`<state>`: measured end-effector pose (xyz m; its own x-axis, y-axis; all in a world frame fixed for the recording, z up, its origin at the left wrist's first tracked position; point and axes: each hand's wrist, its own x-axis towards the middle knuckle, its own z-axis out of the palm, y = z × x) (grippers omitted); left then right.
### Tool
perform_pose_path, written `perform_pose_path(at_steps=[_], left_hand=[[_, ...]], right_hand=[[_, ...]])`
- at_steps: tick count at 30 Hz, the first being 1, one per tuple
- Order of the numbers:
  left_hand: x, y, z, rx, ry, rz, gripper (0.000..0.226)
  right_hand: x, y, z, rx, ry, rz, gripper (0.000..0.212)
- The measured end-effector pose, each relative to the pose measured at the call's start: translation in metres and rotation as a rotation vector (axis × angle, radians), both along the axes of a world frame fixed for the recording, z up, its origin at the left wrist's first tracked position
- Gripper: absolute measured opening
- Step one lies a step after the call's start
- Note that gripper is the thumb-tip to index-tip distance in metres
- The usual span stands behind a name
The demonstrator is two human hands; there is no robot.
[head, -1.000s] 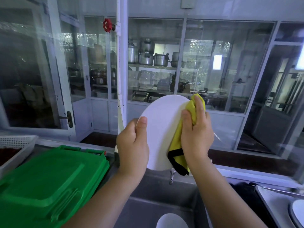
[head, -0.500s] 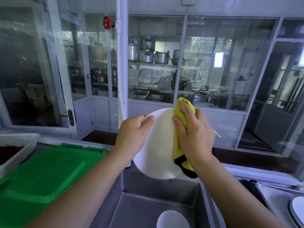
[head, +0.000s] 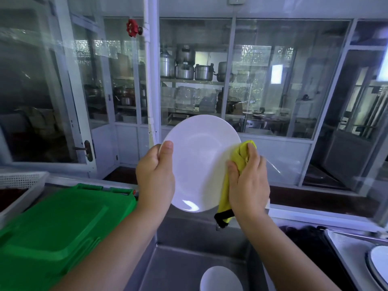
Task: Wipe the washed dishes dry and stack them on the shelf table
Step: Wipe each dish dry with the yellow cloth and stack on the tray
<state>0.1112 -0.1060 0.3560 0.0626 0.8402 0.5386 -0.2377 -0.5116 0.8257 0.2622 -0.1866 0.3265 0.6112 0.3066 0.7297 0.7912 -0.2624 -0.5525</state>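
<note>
Your left hand (head: 155, 175) is pinching the plate (head: 199, 162) at nine o'clock, steadying it, while right-hand (head: 248, 181) fingers are clenching the cloth (head: 225, 192) at three o'clock.

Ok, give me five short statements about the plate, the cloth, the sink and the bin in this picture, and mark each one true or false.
1. The left hand grips the white plate by its edge, thumb on the near face. True.
2. The right hand presses a blue sponge on the plate. False: it holds a yellow cloth with a black edge against the plate's right side.
3. The plate is lying flat in the sink. False: it is held up in the air above the sink, nearly upright.
4. Another white dish sits down in the sink. True.
5. The green bin lid is to the person's right. False: it is to the left of the sink.
</note>
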Motion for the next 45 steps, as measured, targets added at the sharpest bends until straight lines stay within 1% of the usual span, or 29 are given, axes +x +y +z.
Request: perform_pose_path(at_steps=[4, 6, 8, 10, 13, 16, 18, 21, 25, 28, 31, 33, 35, 37, 39, 43, 45], left_hand=[[0.006, -0.003, 0.001, -0.018, 0.040, -0.022, 0.057], [0.011, -0.007, 0.000, -0.029, 0.058, -0.017, 0.051], [0.013, -0.012, 0.000, -0.047, 0.059, -0.016, 0.047], [0.014, -0.012, 0.001, -0.066, 0.042, -0.028, 0.049], [0.012, -0.005, 0.008, -0.059, 0.023, -0.017, 0.046], [0.007, -0.001, 0.012, -0.047, 0.035, 0.000, 0.042], [0.005, 0.001, 0.009, -0.041, 0.069, 0.005, 0.044], [0.006, 0.001, 0.005, -0.037, 0.113, -0.006, 0.050], [0.009, -0.004, 0.002, -0.104, 0.049, -0.033, 0.050], [0.010, -0.001, 0.001, -0.140, -0.012, -0.040, 0.049], [0.010, 0.003, 0.001, -0.139, -0.055, -0.012, 0.050], [0.013, 0.005, -0.001, -0.147, -0.073, 0.001, 0.052], [0.017, 0.006, -0.002, -0.169, -0.091, 0.020, 0.052], [0.022, 0.006, -0.004, -0.174, -0.107, 0.036, 0.050], [0.023, 0.005, -0.004, -0.176, -0.107, 0.058, 0.045], [0.017, 0.006, -0.006, -0.246, -0.138, 0.043, 0.040], [0.012, 0.007, -0.005, -0.286, -0.149, 0.034, 0.035]], right_hand=[[0.007, 0.013, 0.018, 0.068, -0.233, -0.022, 0.056], [0.005, 0.020, 0.024, 0.080, -0.356, -0.024, 0.052], [-0.002, 0.023, 0.026, 0.081, -0.436, 0.017, 0.054], [-0.014, 0.023, 0.020, 0.041, -0.505, 0.089, 0.056], [-0.025, 0.017, -0.004, -0.048, -0.658, 0.204, 0.055], [-0.018, 0.010, -0.020, -0.086, -0.749, 0.215, 0.054], [-0.006, 0.009, -0.018, -0.078, -0.769, 0.159, 0.053], [0.014, 0.012, 0.004, -0.061, -0.755, 0.062, 0.051], [0.036, 0.013, 0.028, -0.074, -0.763, -0.009, 0.047], [0.036, 0.009, 0.010, -0.092, -0.685, -0.045, 0.046], [0.019, 0.005, -0.022, -0.147, -0.568, -0.013, 0.048], [0.001, 0.007, -0.036, -0.127, -0.530, 0.011, 0.048], [-0.021, 0.011, -0.047, -0.086, -0.554, 0.077, 0.048], [-0.040, 0.013, -0.054, -0.058, -0.600, 0.182, 0.053], [-0.049, 0.013, -0.058, -0.045, -0.648, 0.256, 0.054], [-0.032, 0.006, -0.062, -0.044, -0.794, 0.281, 0.046], [-0.012, 0.002, -0.064, -0.040, -0.808, 0.247, 0.043]])
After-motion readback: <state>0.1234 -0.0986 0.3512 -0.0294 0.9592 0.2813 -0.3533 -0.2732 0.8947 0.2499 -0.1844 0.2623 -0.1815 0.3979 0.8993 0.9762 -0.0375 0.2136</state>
